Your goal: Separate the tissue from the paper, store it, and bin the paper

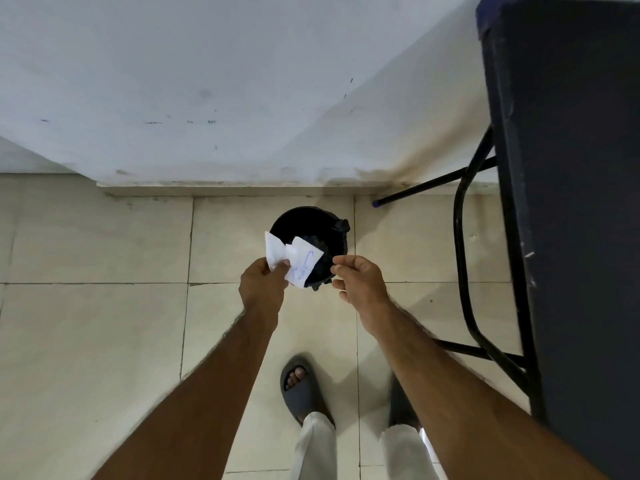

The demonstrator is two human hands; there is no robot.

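My left hand (265, 282) pinches a plain white tissue (274, 250) together with a white paper (304, 266) that carries blue scribbles. Both sheets hang over the near rim of a round black bin (308, 223) lined with a black bag, which stands on the tiled floor by the wall. My right hand (358, 277) hovers just right of the paper with thumb and forefinger pinched together; nothing shows between them, and a small gap separates the fingers from the paper's edge.
A dark table (568, 202) with black metal legs (462, 258) stands at the right. A white wall (207, 98) runs behind the bin. My feet in grey slippers (301, 389) stand on the beige tiles below my arms.
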